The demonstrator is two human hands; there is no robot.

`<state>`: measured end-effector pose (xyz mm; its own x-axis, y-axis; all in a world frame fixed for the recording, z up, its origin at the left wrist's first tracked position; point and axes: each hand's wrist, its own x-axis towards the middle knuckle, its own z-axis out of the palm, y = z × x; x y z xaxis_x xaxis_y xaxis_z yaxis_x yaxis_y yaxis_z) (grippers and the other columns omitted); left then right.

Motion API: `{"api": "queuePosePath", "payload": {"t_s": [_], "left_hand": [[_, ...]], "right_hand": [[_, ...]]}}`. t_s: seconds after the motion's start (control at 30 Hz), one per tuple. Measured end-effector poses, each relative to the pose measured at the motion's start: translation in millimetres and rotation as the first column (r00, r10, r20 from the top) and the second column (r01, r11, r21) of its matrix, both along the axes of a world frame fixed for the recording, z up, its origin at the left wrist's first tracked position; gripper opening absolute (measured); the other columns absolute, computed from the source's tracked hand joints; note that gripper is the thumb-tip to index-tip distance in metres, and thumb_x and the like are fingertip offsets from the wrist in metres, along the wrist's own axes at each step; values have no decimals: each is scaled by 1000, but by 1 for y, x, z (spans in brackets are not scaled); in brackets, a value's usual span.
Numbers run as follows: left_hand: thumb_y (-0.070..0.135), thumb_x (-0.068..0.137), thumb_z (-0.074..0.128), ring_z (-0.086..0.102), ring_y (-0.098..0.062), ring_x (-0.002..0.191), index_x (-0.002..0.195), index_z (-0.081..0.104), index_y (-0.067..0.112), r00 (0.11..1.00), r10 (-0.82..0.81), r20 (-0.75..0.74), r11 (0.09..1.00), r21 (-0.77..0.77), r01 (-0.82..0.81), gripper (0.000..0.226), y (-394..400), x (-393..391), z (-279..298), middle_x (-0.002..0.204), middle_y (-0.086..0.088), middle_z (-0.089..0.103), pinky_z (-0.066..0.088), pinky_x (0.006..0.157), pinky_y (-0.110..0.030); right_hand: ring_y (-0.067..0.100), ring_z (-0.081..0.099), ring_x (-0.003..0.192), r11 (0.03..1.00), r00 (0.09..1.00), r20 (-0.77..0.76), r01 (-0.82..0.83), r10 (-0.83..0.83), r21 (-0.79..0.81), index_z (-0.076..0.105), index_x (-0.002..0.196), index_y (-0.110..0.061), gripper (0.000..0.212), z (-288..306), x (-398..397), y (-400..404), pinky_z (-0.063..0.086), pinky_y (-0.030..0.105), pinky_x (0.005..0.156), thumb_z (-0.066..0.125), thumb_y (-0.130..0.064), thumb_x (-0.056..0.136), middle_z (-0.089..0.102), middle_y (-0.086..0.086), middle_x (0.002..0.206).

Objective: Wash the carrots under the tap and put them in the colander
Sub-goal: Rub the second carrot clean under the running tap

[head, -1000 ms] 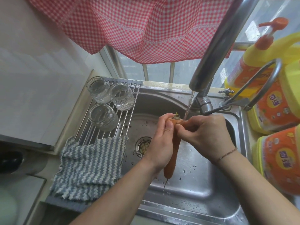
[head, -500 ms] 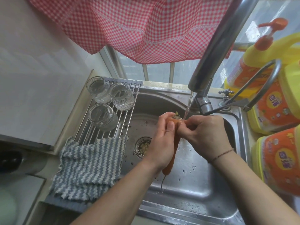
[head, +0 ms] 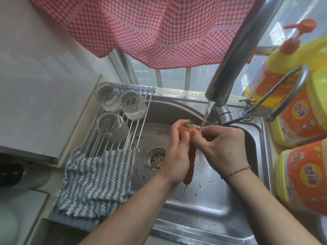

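An orange carrot [head: 191,161] hangs upright over the steel sink [head: 208,206], its stem end up and its thin root tip pointing down. My left hand [head: 177,152] grips its thick upper part, thumb across the front. My right hand [head: 221,145] holds the same top end from the right, fingers curled against it. A thin stream of water falls from the tap [head: 235,55] onto the carrot's top and my right fingers. No colander is in view.
Three upturned glass jars [head: 111,124] stand on a wire rack [head: 138,131] over the sink's left side, with a striped grey cloth [head: 95,183] in front. The drain strainer [head: 156,160] holds scraps. Yellow detergent bottles [head: 300,121] line the right edge. A red checked curtain [head: 150,27] hangs above.
The carrot has been lifted slightly and turned, so its stem end shows more between my hands. Both hands stay under the running water.
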<state>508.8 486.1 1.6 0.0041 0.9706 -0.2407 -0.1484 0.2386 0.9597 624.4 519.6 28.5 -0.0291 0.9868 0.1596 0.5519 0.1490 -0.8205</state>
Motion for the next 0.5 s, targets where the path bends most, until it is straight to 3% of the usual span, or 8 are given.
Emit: {"api": "queuePosePath", "payload": {"t_s": [0.1, 0.23, 0.33, 0.43, 0.5], "left_hand": [[43, 100, 34, 60, -16, 118, 126, 42, 45, 1000, 9, -29, 1000, 18, -8, 27, 1, 0, 0, 124, -3, 63, 47, 103, -30], [30, 107, 30, 62, -4, 109, 128, 40, 36, 1000, -10, -7, 999, 37, 10, 24, 2, 1, 1, 117, 5, 65, 47, 96, -22], [26, 108, 29, 63, -3, 107, 129, 39, 35, 1000, -18, -3, 999, 35, 18, 25, 1, 0, 2, 118, 3, 64, 47, 94, -21], [30, 108, 30, 62, -6, 110, 129, 40, 37, 1000, -8, -8, 1000, 25, 9, 24, -1, -1, 0, 121, 0, 64, 47, 98, -23], [37, 106, 32, 61, -10, 114, 131, 40, 36, 1000, 10, -9, 1000, 21, -10, 26, -1, 0, 0, 124, -2, 64, 47, 101, -27]], "right_hand": [[12, 61, 64, 999, 1000, 19, -23, 22, 34, 76, 63, -16, 17, 0, 3, 3, 45, 16, 52, 75, -17, 80, 64, -4, 50], [10, 60, 61, 1000, 1000, -3, -13, 13, 28, 71, 57, -21, 23, 2, 2, 5, 41, 10, 50, 76, -24, 79, 62, -4, 49], [11, 60, 62, 999, 1000, -1, -22, 22, 49, 73, 59, -18, 20, 0, 1, 3, 45, 15, 52, 74, -23, 79, 63, -3, 50], [11, 61, 64, 998, 998, 53, -35, 32, 54, 75, 62, -16, 18, -4, 2, 5, 47, 19, 55, 74, -18, 80, 64, -4, 51], [9, 59, 61, 998, 998, 49, -29, 26, 57, 73, 59, -19, 20, -4, 2, 5, 44, 15, 52, 74, -21, 79, 61, -6, 48]]}}
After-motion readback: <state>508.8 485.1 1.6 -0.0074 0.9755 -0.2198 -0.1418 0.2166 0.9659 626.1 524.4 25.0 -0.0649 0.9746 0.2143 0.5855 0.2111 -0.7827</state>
